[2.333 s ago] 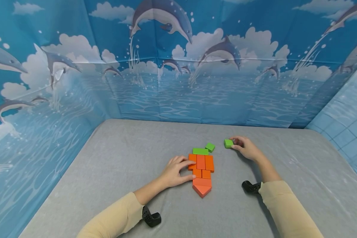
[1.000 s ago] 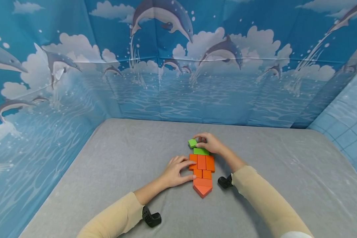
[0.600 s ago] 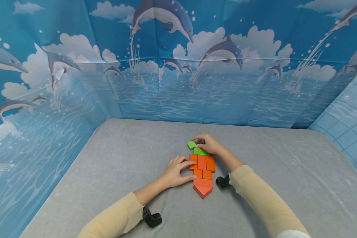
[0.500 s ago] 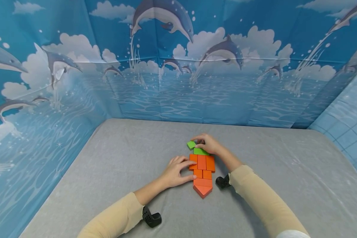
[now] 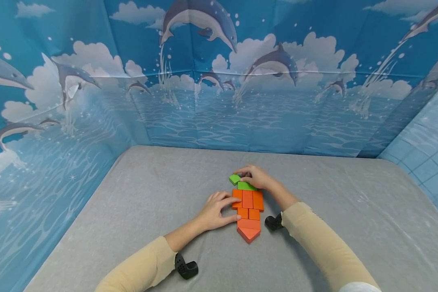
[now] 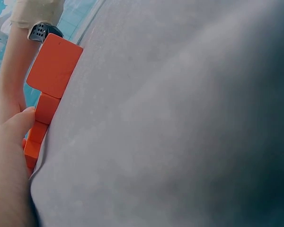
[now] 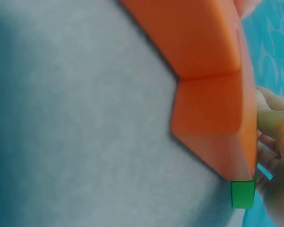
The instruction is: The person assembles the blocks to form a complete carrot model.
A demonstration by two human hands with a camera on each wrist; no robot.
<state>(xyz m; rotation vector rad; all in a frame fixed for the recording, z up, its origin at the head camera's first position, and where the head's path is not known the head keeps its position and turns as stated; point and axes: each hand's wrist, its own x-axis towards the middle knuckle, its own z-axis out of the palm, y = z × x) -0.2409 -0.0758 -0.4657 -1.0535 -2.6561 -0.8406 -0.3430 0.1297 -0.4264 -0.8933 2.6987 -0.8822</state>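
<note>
Wooden blocks lie in a figure on the grey cloth. An orange-red pointed block (image 5: 248,229) is nearest, then two small orange blocks (image 5: 254,213), then three longer orange blocks (image 5: 247,199), then a flat green block (image 5: 245,186). My right hand (image 5: 257,177) pinches a small green block (image 5: 234,179) at the far left corner of the flat one. That hand covers the spot where another green block lay. My left hand (image 5: 213,211) rests with thumb and index spread against the left side of the orange blocks. In the left wrist view its thumb touches an orange block (image 6: 47,108).
Grey cloth (image 5: 160,182) covers the table around the figure. Behind and at the left hangs a blue dolphin curtain (image 5: 219,113). Each wrist wears a black camera mount (image 5: 186,267).
My right hand has carried the small green block leftward from the right of the figure, past its far end, then eased it slightly nearer. My left hand stays in place.
</note>
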